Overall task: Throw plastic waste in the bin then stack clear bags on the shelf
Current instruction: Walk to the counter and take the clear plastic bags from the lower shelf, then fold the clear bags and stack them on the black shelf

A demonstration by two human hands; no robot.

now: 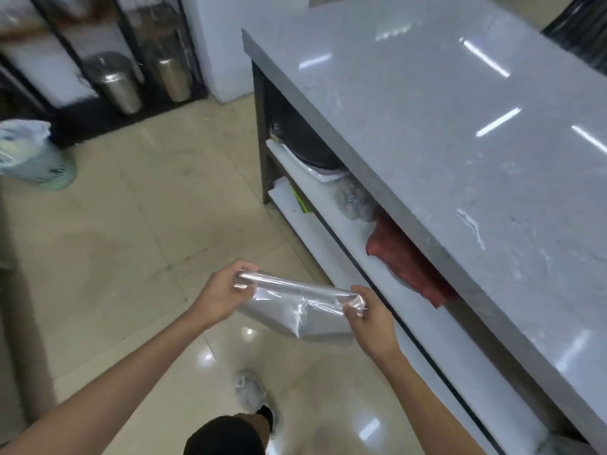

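Note:
A stack of clear bags (295, 310) hangs between my two hands above the tiled floor. My left hand (223, 295) pinches its left end, and my right hand (369, 318) pinches its right end. Just to the right runs the white shelf (331, 254) under the grey counter (460, 133). The shelf holds a red cloth (400, 257), a crumpled clear plastic bundle (356, 200) and a dark round pan (305, 142). A light green bin (42, 162) lined with a white plastic bag stands on the floor at the far left.
Two metal pedal bins (115, 82) stand in a black rack at the back left. A white pillar (220, 44) rises behind the counter's corner. My shoe (253, 395) is on the glossy floor below my hands.

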